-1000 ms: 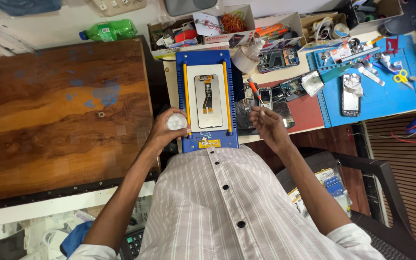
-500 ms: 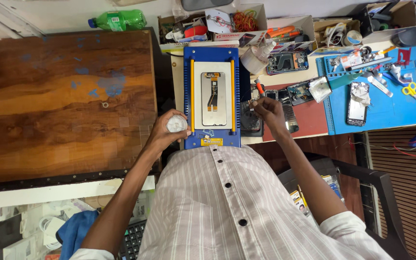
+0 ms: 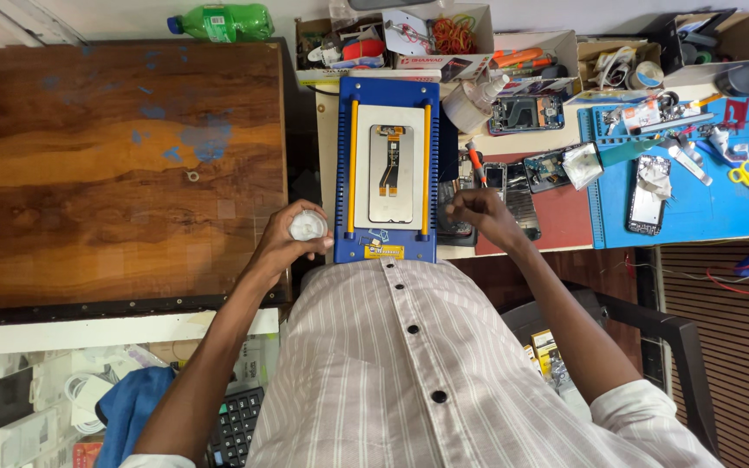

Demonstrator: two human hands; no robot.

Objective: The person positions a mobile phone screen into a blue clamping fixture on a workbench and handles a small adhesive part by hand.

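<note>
L hand (image 3: 292, 238) grips small white roll (image 3: 308, 227), prob. light; R hand (image 3: 478, 212) pinches at fragile-looking phone (image 3: 457, 221), best held by edges.

Pale striped shirt (image 3: 444, 373), thin grey vertical lines on off-white, filling frame from centre to 6 o'clock. Button placket down the middle, four dark round buttons (image 3: 407, 329) visible. Sleeves rolled or short, cuffs near 5 and 7 o'clock. Forearms bare, left hand (image 3: 292, 238) and right hand (image 3: 478, 212) without rings, watch or gloves.
</note>
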